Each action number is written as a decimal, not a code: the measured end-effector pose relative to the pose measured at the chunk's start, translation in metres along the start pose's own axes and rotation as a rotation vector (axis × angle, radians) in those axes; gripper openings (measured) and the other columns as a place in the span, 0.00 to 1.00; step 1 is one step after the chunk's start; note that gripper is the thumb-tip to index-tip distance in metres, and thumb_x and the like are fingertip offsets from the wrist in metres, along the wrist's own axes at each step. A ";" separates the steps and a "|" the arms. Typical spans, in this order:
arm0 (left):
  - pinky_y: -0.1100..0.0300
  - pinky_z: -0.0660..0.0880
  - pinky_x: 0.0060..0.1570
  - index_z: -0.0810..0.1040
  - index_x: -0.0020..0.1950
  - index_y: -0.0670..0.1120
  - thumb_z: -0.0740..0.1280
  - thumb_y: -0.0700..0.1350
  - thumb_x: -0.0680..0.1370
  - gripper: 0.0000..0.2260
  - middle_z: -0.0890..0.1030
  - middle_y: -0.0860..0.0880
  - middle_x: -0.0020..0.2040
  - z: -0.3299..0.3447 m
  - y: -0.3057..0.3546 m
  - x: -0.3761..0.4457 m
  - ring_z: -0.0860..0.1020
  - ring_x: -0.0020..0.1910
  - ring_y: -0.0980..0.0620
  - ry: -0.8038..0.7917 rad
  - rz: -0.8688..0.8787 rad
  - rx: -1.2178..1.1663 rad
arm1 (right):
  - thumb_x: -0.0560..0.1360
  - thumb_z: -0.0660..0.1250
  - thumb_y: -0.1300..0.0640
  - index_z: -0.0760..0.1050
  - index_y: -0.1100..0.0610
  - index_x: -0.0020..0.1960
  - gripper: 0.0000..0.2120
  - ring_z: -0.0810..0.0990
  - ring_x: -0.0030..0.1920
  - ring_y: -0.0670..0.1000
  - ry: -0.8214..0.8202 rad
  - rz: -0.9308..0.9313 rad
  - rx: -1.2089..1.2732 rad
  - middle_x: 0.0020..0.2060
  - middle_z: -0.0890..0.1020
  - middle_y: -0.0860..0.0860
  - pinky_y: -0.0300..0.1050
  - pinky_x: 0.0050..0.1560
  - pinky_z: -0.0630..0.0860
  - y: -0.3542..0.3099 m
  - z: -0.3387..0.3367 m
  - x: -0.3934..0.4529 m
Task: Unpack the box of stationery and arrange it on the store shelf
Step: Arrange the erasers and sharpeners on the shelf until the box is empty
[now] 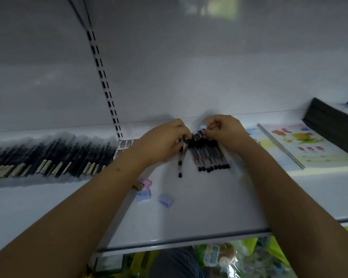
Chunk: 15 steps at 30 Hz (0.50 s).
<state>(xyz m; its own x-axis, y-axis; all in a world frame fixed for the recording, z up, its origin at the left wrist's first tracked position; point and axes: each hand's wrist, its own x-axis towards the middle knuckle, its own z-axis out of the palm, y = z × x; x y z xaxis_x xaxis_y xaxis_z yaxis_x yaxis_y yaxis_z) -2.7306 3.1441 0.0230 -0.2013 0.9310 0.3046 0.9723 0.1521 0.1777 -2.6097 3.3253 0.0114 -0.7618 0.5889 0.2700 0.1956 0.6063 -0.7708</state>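
Both forearms reach in from the shelf's front edge, over three small pastel erasers [147, 189] lying loose near it. Toward the shelf's [189, 217] back edge, the left hand [161, 141] curls its fingers round two or three black pens [181, 157] that splay forward, while the right hand [223, 129] pinches the top ends of a neat row of pens [211, 155] lying side by side. These pens look light, stiff and smooth, so they likely roll; holding them at the capped ends and squaring them together seems safest. Blurred pens [48, 155] fill the left end; picture books [301, 145] sit toward the right.
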 end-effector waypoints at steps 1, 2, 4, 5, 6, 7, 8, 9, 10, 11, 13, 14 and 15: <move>0.53 0.75 0.49 0.81 0.57 0.50 0.67 0.42 0.78 0.09 0.76 0.52 0.51 -0.001 -0.006 -0.006 0.76 0.47 0.54 0.025 -0.059 -0.023 | 0.72 0.74 0.59 0.80 0.58 0.45 0.05 0.82 0.37 0.46 -0.010 -0.014 -0.011 0.40 0.84 0.53 0.37 0.45 0.78 -0.002 0.002 0.000; 0.54 0.75 0.48 0.81 0.54 0.50 0.68 0.44 0.78 0.06 0.76 0.53 0.48 -0.003 -0.013 -0.013 0.76 0.45 0.55 0.049 -0.115 -0.046 | 0.71 0.75 0.58 0.80 0.57 0.44 0.05 0.82 0.38 0.46 -0.023 -0.038 -0.012 0.39 0.85 0.51 0.37 0.45 0.78 -0.004 0.004 0.000; 0.58 0.75 0.45 0.79 0.48 0.54 0.70 0.46 0.77 0.03 0.77 0.54 0.44 -0.009 -0.021 -0.028 0.76 0.42 0.56 0.058 -0.192 -0.108 | 0.69 0.77 0.58 0.80 0.57 0.44 0.08 0.80 0.36 0.41 -0.080 -0.118 -0.004 0.38 0.84 0.48 0.34 0.42 0.76 -0.013 0.009 -0.003; 0.59 0.74 0.43 0.78 0.46 0.55 0.71 0.48 0.76 0.03 0.78 0.54 0.44 -0.012 -0.021 -0.034 0.76 0.41 0.57 0.041 -0.218 -0.139 | 0.68 0.78 0.57 0.80 0.57 0.44 0.09 0.78 0.34 0.40 -0.123 -0.166 0.005 0.37 0.82 0.47 0.32 0.40 0.74 -0.018 0.013 -0.006; 0.60 0.74 0.42 0.78 0.46 0.55 0.72 0.50 0.75 0.04 0.78 0.55 0.43 -0.013 -0.019 -0.038 0.76 0.41 0.56 0.015 -0.237 -0.153 | 0.68 0.78 0.58 0.79 0.56 0.45 0.10 0.76 0.33 0.40 -0.165 -0.215 0.023 0.36 0.81 0.47 0.31 0.39 0.74 -0.022 0.017 -0.008; 0.61 0.75 0.41 0.79 0.47 0.53 0.73 0.51 0.75 0.05 0.78 0.54 0.43 -0.012 -0.017 -0.040 0.77 0.40 0.56 -0.013 -0.250 -0.145 | 0.68 0.78 0.58 0.79 0.55 0.46 0.11 0.76 0.33 0.42 -0.195 -0.263 0.037 0.36 0.81 0.48 0.32 0.39 0.74 -0.025 0.022 -0.011; 0.63 0.75 0.41 0.80 0.49 0.51 0.73 0.51 0.74 0.07 0.78 0.53 0.43 -0.009 -0.014 -0.041 0.76 0.40 0.56 -0.034 -0.252 -0.120 | 0.69 0.78 0.57 0.79 0.54 0.49 0.11 0.77 0.34 0.44 -0.213 -0.308 0.032 0.38 0.82 0.49 0.32 0.40 0.74 -0.027 0.026 -0.013; 0.67 0.73 0.41 0.80 0.50 0.50 0.73 0.50 0.75 0.08 0.78 0.52 0.44 -0.006 -0.011 -0.041 0.76 0.40 0.56 -0.041 -0.250 -0.087 | 0.70 0.77 0.57 0.80 0.52 0.51 0.12 0.79 0.36 0.45 -0.216 -0.348 -0.002 0.39 0.82 0.49 0.33 0.41 0.75 -0.029 0.031 -0.015; 0.71 0.71 0.39 0.81 0.51 0.49 0.72 0.49 0.75 0.07 0.78 0.52 0.45 -0.004 -0.009 -0.042 0.75 0.39 0.57 -0.033 -0.248 -0.063 | 0.71 0.76 0.56 0.81 0.51 0.53 0.11 0.79 0.39 0.46 -0.212 -0.387 -0.057 0.41 0.83 0.48 0.33 0.43 0.75 -0.030 0.035 -0.017; 0.73 0.69 0.38 0.81 0.51 0.49 0.72 0.48 0.76 0.06 0.78 0.51 0.44 -0.003 -0.008 -0.042 0.74 0.38 0.59 -0.019 -0.252 -0.058 | 0.72 0.74 0.55 0.81 0.50 0.53 0.10 0.79 0.41 0.45 -0.213 -0.424 -0.115 0.42 0.83 0.47 0.32 0.44 0.74 -0.032 0.038 -0.018; 0.72 0.69 0.35 0.80 0.49 0.48 0.71 0.48 0.76 0.05 0.79 0.51 0.42 -0.003 -0.008 -0.045 0.75 0.37 0.59 -0.002 -0.293 -0.083 | 0.74 0.71 0.55 0.82 0.50 0.51 0.07 0.77 0.42 0.42 -0.269 -0.471 -0.240 0.43 0.80 0.44 0.28 0.45 0.70 -0.033 0.039 -0.020; 0.72 0.69 0.34 0.80 0.48 0.48 0.71 0.48 0.76 0.05 0.80 0.52 0.41 -0.004 -0.008 -0.046 0.75 0.36 0.59 -0.011 -0.328 -0.100 | 0.74 0.70 0.56 0.82 0.52 0.50 0.05 0.76 0.43 0.42 -0.322 -0.473 -0.300 0.43 0.79 0.45 0.30 0.46 0.70 -0.032 0.037 -0.021; 0.72 0.68 0.33 0.80 0.48 0.48 0.71 0.48 0.76 0.05 0.80 0.53 0.40 -0.004 -0.008 -0.048 0.75 0.36 0.60 -0.027 -0.358 -0.118 | 0.74 0.69 0.58 0.82 0.54 0.48 0.05 0.75 0.43 0.43 -0.375 -0.464 -0.341 0.43 0.79 0.47 0.33 0.46 0.70 -0.030 0.035 -0.020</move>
<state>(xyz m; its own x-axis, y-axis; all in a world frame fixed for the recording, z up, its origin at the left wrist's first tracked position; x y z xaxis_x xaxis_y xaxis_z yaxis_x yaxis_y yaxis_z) -2.7296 3.0969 0.0109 -0.5212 0.8344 0.1790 0.8201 0.4317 0.3756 -2.6218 3.2759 0.0090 -0.9641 0.0400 0.2625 -0.0658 0.9217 -0.3822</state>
